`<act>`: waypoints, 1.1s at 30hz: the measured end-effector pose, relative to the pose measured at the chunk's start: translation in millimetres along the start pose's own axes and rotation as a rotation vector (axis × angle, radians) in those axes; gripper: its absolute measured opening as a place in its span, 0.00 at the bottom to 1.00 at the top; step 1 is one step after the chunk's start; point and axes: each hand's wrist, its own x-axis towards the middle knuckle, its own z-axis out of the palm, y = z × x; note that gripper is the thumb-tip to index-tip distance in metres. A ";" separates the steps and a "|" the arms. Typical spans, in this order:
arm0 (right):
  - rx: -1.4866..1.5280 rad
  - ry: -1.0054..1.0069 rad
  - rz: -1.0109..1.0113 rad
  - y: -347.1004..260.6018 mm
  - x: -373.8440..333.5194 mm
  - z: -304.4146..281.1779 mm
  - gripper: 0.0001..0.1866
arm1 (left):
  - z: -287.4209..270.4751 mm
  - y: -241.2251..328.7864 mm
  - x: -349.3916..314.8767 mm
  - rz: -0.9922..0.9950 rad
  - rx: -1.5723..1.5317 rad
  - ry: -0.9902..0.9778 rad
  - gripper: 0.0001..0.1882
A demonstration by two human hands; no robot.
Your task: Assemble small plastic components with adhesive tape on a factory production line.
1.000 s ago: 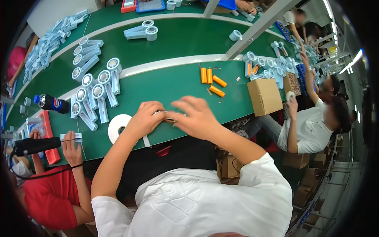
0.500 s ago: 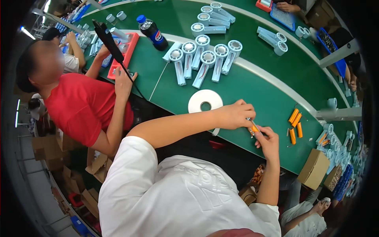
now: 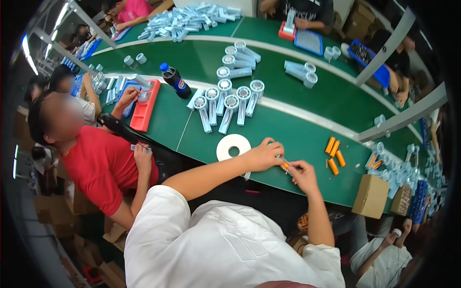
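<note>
Both my hands meet over the front edge of the green table. My left hand (image 3: 264,156) and my right hand (image 3: 304,177) are closed on a small orange cylindrical battery (image 3: 285,166) between them. A thin greyish strip or rod lies along the battery, too small to make out. Close to my left wrist, a white roll of tape (image 3: 224,148) lies flat, its loose end hanging over the edge. To the right of my right hand lie several more orange batteries (image 3: 334,148) with short wires.
Light blue handheld fan bodies (image 3: 231,103) stand grouped beyond the tape. A dark soda bottle (image 3: 175,81) and a red tray (image 3: 143,111) are at left, near a person in red. A cardboard box (image 3: 370,196) sits at right; metal posts (image 3: 408,113) rise behind it.
The view has shifted, showing more of the far tables. My hands still hold the battery in much the same grip. The neighbouring person's arms have moved.
</note>
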 end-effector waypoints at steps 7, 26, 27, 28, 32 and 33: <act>-0.492 0.235 -0.525 17.3 -20.6 15.1 0.16 | -53.2 34.4 -32.0 -0.267 -0.110 0.275 0.24; -1.170 0.293 -0.830 -201.6 216.6 -106.2 0.54 | -59.5 -27.7 -157.7 -0.892 0.082 0.462 0.21; -1.177 0.120 -0.910 -215.3 229.8 -78.9 0.54 | -61.3 -28.0 -154.5 -0.893 0.077 0.453 0.20; -1.214 -0.002 -0.879 -229.3 243.6 -42.5 0.52 | -62.0 -29.4 -152.8 -0.902 0.086 0.443 0.19; -1.407 -0.273 -1.180 -233.6 345.3 28.5 0.47 | -57.7 -32.4 -149.3 -0.906 0.080 0.417 0.16; -1.432 -0.298 -1.228 -228.7 363.8 37.0 0.46 | -56.8 -36.4 -149.0 -0.909 0.082 0.415 0.15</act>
